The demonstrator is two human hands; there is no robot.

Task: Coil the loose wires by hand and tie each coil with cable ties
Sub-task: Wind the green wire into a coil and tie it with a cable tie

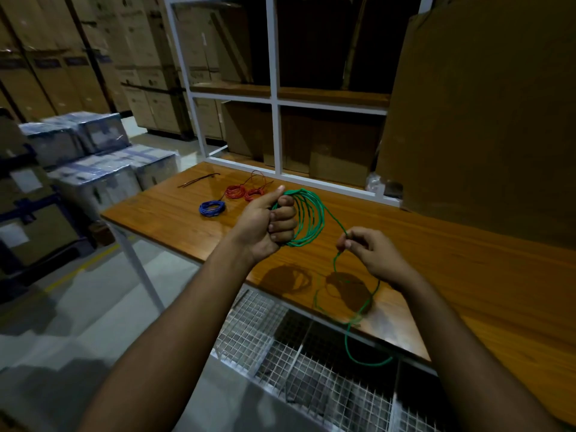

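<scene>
Above the wooden desk (467, 269), the left hand (265, 226) grips a green wire coil (307, 218) in a closed fist, thumb pointing up toward 12 o'clock. At 3 o'clock from it, the right hand (371, 251) pinches the loose green wire (358, 313) between fingertips; that strand trails toward 6 o'clock, over the desk edge. Toward 11 o'clock of the fist lie a blue coil (212, 208), two red coils (244, 192) and dark cable ties (199, 180) on the desk.
</scene>
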